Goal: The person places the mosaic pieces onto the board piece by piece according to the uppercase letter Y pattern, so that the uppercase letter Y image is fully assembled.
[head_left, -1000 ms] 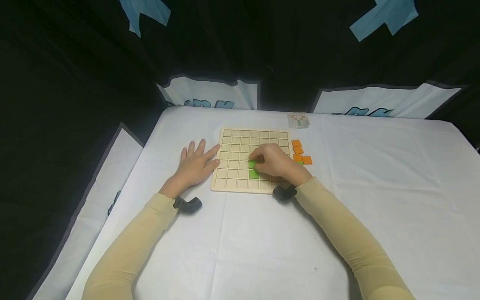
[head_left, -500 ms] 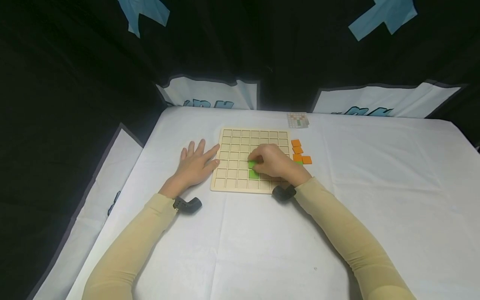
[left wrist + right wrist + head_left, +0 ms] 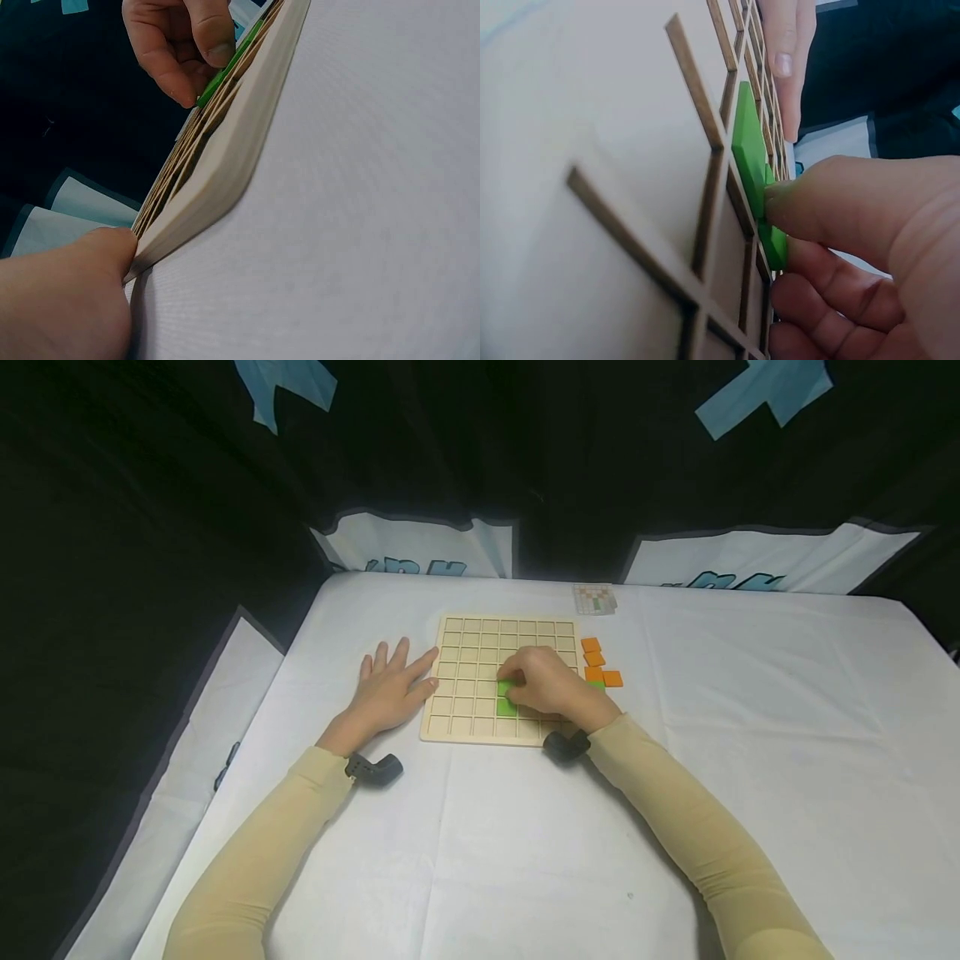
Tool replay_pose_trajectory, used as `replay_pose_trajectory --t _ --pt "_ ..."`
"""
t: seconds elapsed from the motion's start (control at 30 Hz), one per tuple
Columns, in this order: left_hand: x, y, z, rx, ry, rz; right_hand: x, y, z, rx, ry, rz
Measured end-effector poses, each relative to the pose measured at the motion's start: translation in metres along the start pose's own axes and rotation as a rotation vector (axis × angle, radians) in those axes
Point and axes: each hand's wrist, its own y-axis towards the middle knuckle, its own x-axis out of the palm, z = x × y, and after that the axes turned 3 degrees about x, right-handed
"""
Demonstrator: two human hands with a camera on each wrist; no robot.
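Observation:
A pale wooden board (image 3: 460,702) with a raised grid lies on the white table. Inside it, my right hand (image 3: 551,681) pinches a green square tile (image 3: 775,246) between thumb and fingers, low over a grid cell. Another green tile (image 3: 507,707) sits one cell nearer to me. My left hand (image 3: 381,693) rests flat on the cloth with fingers spread, thumb and index finger touching the board's left edge. In the left wrist view, the thumb (image 3: 109,251) meets the board's side. My right hand covers several cells of the grid.
Orange tiles (image 3: 612,678) lie loose along the board's right side, with part of a green tile (image 3: 597,684) beside them. Behind the board's right corner is a card (image 3: 595,600) with a coloured grid pattern. A black curtain (image 3: 450,443) hangs behind the table.

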Motion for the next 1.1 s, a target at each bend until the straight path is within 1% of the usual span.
replay_pose_trajectory --t 0.3,0.8,1.1 --pt "0.0003 -0.0008 -0.0005 -0.003 0.006 0.001 0.001 0.0 0.0003 -0.009 0.003 -0.015" --pt "0.0004 -0.0007 0.0006 -0.005 0.005 -0.005 0.0013 -0.0007 0.0006 0.01 0.008 -0.015" --pt "-0.0003 -0.0007 0.0006 -0.004 0.003 -0.001 0.0008 -0.0006 0.0018 0.002 0.01 -0.009"
